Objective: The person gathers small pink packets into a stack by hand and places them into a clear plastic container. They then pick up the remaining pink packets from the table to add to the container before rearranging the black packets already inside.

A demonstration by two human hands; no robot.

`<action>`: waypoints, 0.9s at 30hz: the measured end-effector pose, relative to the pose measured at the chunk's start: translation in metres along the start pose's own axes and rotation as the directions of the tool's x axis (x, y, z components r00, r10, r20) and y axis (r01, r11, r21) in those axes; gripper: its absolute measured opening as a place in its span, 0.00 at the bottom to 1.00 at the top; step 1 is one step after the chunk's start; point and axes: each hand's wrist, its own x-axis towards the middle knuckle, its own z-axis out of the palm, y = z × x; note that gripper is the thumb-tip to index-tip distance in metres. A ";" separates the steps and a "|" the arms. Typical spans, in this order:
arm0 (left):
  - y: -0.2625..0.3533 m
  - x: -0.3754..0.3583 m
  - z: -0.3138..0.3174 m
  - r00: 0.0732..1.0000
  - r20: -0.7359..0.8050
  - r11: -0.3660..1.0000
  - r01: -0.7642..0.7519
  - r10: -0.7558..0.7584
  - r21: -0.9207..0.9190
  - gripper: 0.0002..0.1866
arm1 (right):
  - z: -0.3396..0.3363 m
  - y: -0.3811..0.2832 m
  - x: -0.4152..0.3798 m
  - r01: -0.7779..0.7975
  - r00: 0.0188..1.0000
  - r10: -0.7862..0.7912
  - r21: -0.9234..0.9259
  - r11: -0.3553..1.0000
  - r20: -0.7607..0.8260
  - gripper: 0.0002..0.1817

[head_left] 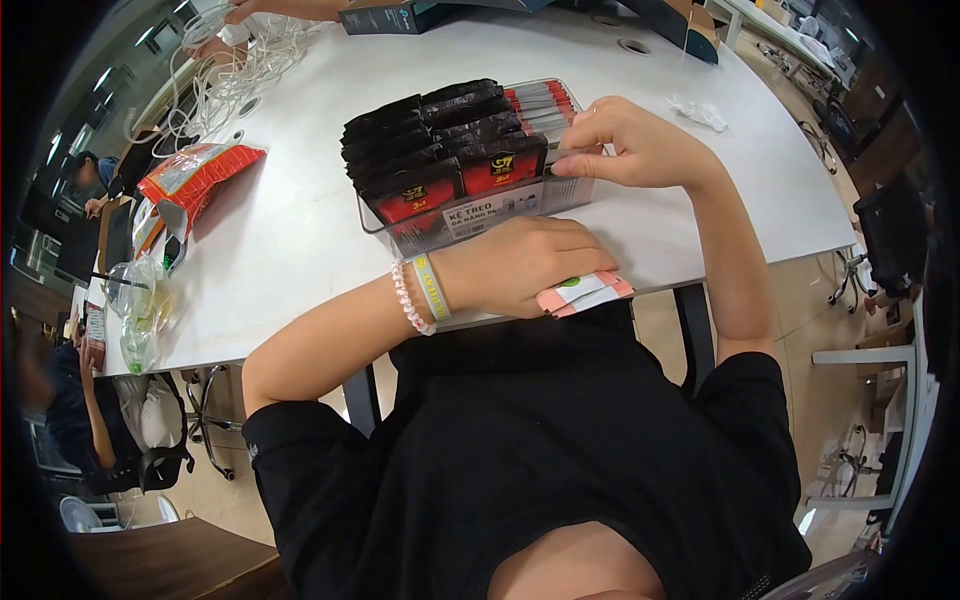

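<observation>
A clear plastic basket (440, 236) stands on the white table (300, 290), holding rows of black and red coffee sachets (500, 172) and several thin red-and-white sticks (545, 100) at its right end. My left hand (545, 262), below the basket's front side, is closed on pink and white packets (588, 293) with a green spot. At the basket's right end, my right hand (625, 145) has its fingers bent and pinched at the basket's corner. What it holds there, if anything, is too hidden to make out.
An orange-red snack bag (205, 180) and a clear plastic cup in a bag (145, 310) lie at the left. White cables (215, 75) are tangled at the back left beside another person's hand. Crumpled clear plastic (700, 113) lies at the right; dark boxes (395, 15) stand at the back.
</observation>
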 end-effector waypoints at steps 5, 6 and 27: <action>0.000 0.000 0.000 1.000 -0.002 1.000 0.021 -0.021 0.011 0.23 | 0.002 -0.001 0.000 -0.019 0.998 0.027 -0.127 0.992 0.065 0.20; 0.001 0.000 0.000 1.000 -0.001 1.000 0.029 -0.029 0.012 0.23 | 0.004 -0.002 0.001 -0.011 0.996 0.023 -0.140 0.990 0.084 0.21; 0.015 0.002 -0.012 0.802 0.002 0.562 0.419 -0.597 -0.713 0.21 | -0.005 -0.018 -0.006 0.322 0.946 -0.299 0.239 0.916 -0.129 0.15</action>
